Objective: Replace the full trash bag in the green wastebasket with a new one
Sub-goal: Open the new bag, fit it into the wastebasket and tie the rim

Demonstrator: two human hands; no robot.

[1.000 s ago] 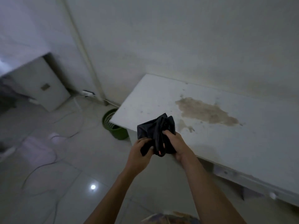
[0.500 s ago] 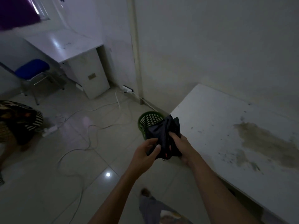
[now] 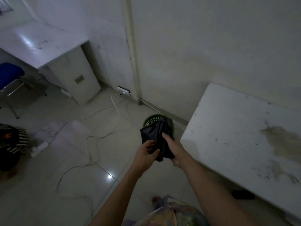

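A folded black trash bag [image 3: 154,134] is held out in front of me by both hands. My left hand [image 3: 145,154] pinches its lower left edge, and my right hand [image 3: 173,148] grips its right side with the thumb on top. Behind the bag, on the floor by the wall, stands the green wastebasket [image 3: 150,119]; only the left part of its perforated rim shows, and the bag hides its inside.
A white stained table [image 3: 241,137] stands to the right against the wall. White cables [image 3: 91,144] and a power strip [image 3: 39,148] lie on the tiled floor. A white desk [image 3: 40,48] and blue chair [image 3: 9,74] are at far left; a sitting person is at the left edge.
My view has swung left and moved nearer the wastebasket, so the bag in my hands now overlaps it. The table has shifted to the right. Both hands still hold the bag.
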